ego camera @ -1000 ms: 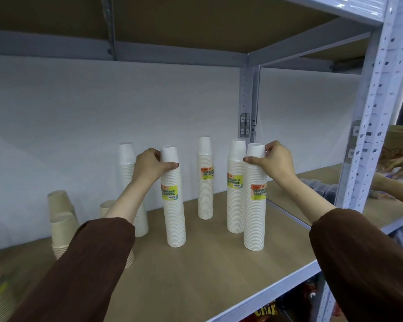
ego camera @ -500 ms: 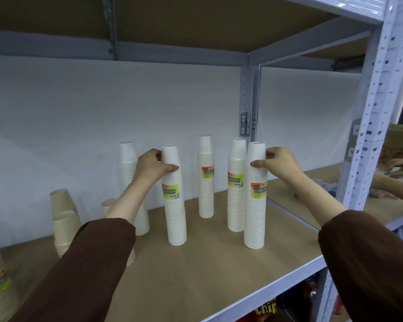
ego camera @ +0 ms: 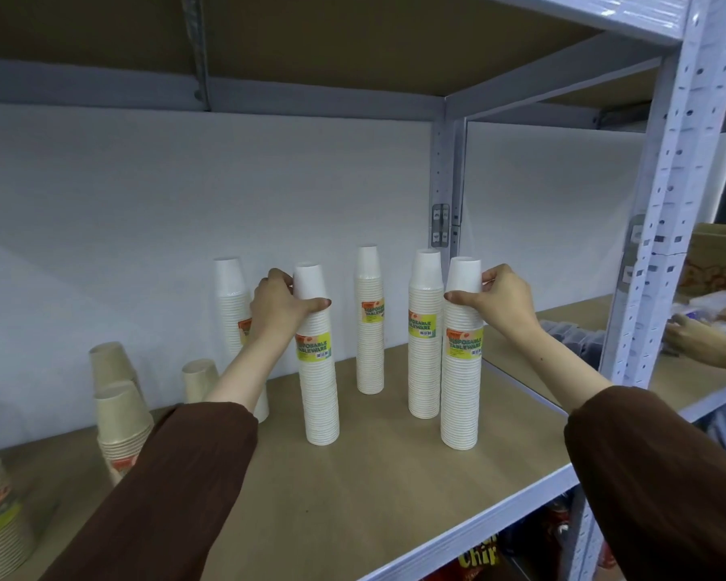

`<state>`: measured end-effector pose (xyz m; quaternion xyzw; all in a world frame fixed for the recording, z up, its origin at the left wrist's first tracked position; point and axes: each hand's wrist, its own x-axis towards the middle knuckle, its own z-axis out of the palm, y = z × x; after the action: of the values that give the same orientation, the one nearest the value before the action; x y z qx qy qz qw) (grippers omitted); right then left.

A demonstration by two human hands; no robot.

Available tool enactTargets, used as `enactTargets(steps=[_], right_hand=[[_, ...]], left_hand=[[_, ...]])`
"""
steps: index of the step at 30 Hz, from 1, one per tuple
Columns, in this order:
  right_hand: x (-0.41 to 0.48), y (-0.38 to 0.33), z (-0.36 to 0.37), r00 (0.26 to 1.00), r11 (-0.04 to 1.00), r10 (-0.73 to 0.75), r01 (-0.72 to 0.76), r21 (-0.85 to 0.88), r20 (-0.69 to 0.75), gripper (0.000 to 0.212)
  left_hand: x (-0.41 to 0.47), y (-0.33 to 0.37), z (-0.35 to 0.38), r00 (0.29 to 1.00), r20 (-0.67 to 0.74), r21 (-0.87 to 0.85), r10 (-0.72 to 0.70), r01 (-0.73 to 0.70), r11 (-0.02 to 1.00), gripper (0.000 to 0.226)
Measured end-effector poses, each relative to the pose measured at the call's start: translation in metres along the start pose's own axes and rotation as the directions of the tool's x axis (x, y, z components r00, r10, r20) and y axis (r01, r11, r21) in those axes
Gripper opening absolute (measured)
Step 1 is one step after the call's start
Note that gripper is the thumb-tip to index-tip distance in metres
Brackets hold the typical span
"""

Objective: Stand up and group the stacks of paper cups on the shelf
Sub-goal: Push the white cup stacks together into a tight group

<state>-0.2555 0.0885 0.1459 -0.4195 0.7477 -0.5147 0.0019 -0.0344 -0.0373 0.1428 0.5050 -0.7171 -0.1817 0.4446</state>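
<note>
On the shelf (ego camera: 395, 488), two white cup stacks are pinched near their tops, one by the left hand (ego camera: 275, 306), one by the right hand (ego camera: 499, 299). Since a moment ago, the right stack (ego camera: 462, 358) is hardly moved, so grouping is not yet done.

Soft, even light fills the shelf (ego camera: 395, 475), brightest on the white back wall (ego camera: 143, 203); the board overhead (ego camera: 353, 35) stays dim. Shadows under the cup stacks (ego camera: 369, 320) are faint. Wide-angle bending curves the right upright (ego camera: 663, 203). The near sleeves (ego camera: 667, 475) look slightly soft.
</note>
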Motion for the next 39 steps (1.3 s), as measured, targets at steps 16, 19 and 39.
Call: enactTargets(steps=[16, 19, 39], right_hand=[[-0.005, -0.001, 0.008, 0.999, 1.0, -0.012, 0.012, 0.016, -0.043, 0.055], [-0.006, -0.001, 0.009, 0.999, 1.0, -0.015, 0.016, 0.022, -0.049, 0.056], [-0.011, 0.0, 0.011, 0.996, 1.0, -0.027, 0.027, -0.007, -0.081, 0.061]], left_hand=[[-0.013, 0.008, 0.015, 0.996, -0.077, 0.046, 0.049, -0.045, 0.998, 0.064], [-0.014, 0.006, 0.014, 0.995, -0.081, 0.044, 0.065, -0.062, 0.997, 0.064], [-0.025, -0.009, 0.014, 0.993, -0.055, 0.007, 0.101, -0.101, 0.995, 0.065]])
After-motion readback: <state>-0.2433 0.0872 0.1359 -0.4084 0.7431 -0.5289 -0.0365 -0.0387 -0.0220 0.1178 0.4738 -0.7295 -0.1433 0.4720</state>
